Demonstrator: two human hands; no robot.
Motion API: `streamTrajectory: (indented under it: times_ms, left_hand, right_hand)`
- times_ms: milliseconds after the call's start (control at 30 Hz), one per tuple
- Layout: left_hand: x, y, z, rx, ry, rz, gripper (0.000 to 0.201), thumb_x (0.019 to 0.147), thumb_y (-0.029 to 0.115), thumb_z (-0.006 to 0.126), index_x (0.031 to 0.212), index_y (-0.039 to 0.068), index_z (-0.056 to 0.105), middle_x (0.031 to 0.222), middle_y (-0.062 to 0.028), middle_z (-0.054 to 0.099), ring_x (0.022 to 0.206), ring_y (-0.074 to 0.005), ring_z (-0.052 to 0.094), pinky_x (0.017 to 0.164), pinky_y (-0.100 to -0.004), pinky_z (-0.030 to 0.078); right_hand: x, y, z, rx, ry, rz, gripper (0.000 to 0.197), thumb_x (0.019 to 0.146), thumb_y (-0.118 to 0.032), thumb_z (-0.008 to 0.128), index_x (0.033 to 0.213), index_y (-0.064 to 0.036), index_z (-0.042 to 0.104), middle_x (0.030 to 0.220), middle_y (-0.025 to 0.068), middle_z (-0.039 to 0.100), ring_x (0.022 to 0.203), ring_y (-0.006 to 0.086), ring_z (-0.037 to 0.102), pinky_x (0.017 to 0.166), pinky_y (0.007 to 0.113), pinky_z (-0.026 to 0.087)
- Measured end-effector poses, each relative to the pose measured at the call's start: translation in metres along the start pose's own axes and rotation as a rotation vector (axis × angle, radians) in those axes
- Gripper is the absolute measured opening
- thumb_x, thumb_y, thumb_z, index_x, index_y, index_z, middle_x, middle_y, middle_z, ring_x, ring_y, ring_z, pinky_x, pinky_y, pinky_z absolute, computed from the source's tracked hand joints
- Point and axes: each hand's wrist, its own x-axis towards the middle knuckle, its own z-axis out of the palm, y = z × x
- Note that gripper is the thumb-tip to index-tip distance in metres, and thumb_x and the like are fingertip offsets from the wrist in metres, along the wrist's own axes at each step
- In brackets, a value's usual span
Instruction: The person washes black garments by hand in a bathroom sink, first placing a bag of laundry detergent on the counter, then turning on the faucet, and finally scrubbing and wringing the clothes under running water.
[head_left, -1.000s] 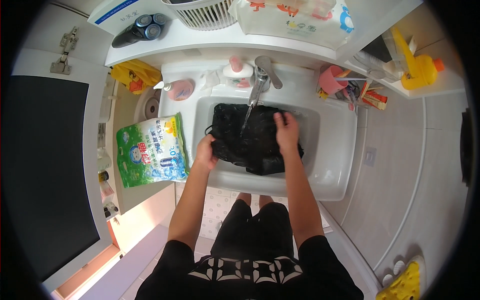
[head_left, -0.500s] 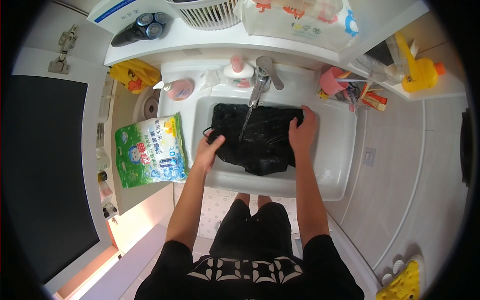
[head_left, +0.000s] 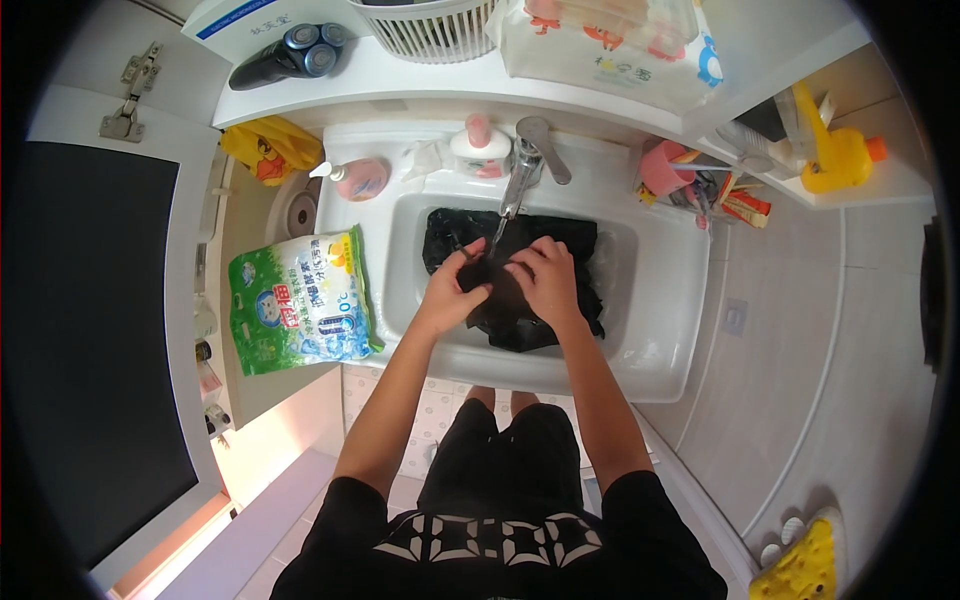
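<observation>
A wet black garment [head_left: 563,234] lies bunched in the white sink [head_left: 655,300], with water running onto it from the chrome faucet [head_left: 521,185]. My left hand [head_left: 452,297] pinches a raised fold of the cloth between thumb and fingers, just in front of the stream. Close to its right, my right hand [head_left: 548,283] has its fingers curled down onto the same garment and grips it. The raised fold between the hands is blurred, so its exact shape is unclear.
Left of the sink lies a green and white detergent bag [head_left: 300,300]. Pump bottles [head_left: 362,180] and a white bottle with a pink cap [head_left: 480,150] stand on the back rim. A pink cup [head_left: 663,170] is at the right corner; an overhead shelf [head_left: 420,82] holds a shaver [head_left: 290,57].
Both hands have moved inward to the middle of the garment. My right hand has left its right edge, my left hand its left edge. The cloth is now bunched up between them.
</observation>
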Motion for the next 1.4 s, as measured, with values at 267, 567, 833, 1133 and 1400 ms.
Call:
streamTrajectory:
  times_ms: [267,567,833,1133,1400]
  left_hand:
    - [-0.004,0.010,0.012,-0.876,-0.150,-0.384,0.044,0.099,0.010,0.057,0.143,0.002,0.052,0.142,-0.0080,0.056,0.128,-0.0160,0.052,0.107,-0.0285,0.041]
    - [-0.002,-0.024,0.042,-0.401,0.179,-0.391,0.029,0.098,0.017,0.064,0.123,0.001,0.064,0.110,-0.0021,0.067,0.098,-0.0117,0.061,0.088,-0.0249,0.048]
    - [0.018,-0.012,0.047,-0.506,0.075,-0.495,0.031,0.101,0.037,0.062,0.107,0.006,0.068,0.093,0.0005,0.065,0.087,-0.0106,0.058,0.079,-0.0251,0.047]
    - [0.050,-0.005,0.023,-0.877,0.337,-0.414,0.030,0.109,0.035,0.041,0.103,0.010,0.055,0.088,-0.0052,0.062,0.077,-0.0178,0.056,0.073,-0.0335,0.048]
    - [0.064,0.014,0.008,-1.081,0.404,-0.322,0.024,0.110,0.034,0.039,0.111,0.012,0.051,0.076,-0.0001,0.047,0.063,-0.0132,0.042,0.061,-0.0312,0.041]
  right_hand:
    - [-0.023,-0.017,0.013,0.769,0.120,0.701,0.029,0.091,-0.010,0.071,0.117,-0.0040,0.061,0.100,0.0068,0.068,0.094,0.0140,0.064,0.082,0.027,0.049]
    - [-0.058,-0.023,0.038,0.764,-0.036,0.704,0.049,0.081,0.004,0.071,0.127,0.0021,0.054,0.110,0.0137,0.068,0.106,0.0199,0.065,0.094,0.030,0.049]
    - [-0.066,-0.032,0.032,0.719,0.043,0.555,0.044,0.084,0.001,0.070,0.124,-0.0002,0.053,0.106,0.0124,0.069,0.100,0.0189,0.066,0.088,0.030,0.051]
    - [-0.065,-0.039,0.009,0.444,-0.014,0.725,0.033,0.094,-0.033,0.068,0.095,-0.0007,0.065,0.079,0.0204,0.067,0.073,0.0347,0.066,0.067,0.037,0.051]
    - [-0.088,-0.051,0.003,0.380,0.016,0.777,0.033,0.094,-0.034,0.067,0.094,-0.0013,0.065,0.076,0.0223,0.065,0.073,0.0423,0.066,0.063,0.043,0.050]
